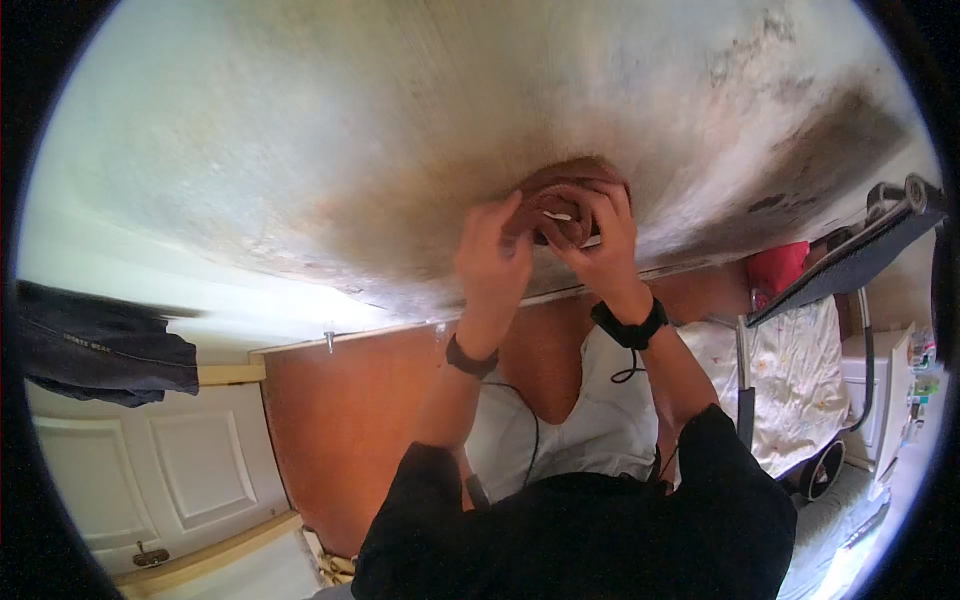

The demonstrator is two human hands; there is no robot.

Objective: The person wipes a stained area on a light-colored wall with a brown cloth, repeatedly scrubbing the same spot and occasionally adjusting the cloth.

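Both my hands are raised in front of the stained wall [400, 110], around a bunched, reddish-brown cloth [575, 195]. It looks rolled or folded into a ring, and a small white patch shows in the hollow at its middle. My left hand [492, 245] has its curled fingers on the cloth's left side. From the right, my right hand [608, 235] grips it, fingers over the top and thumb near its lower edge. Whether the cloth touches the wall behind I cannot tell. Each wrist wears a dark band.
Below lies a reddish-brown floor [340, 430]. To the left, dark clothing [100, 345] hangs above a white panelled door [200, 465]. On the right are a black padded frame [850, 265], a red item [778, 266] and a pale flowered cloth [795, 385]. Thin cables hang by my wrists.
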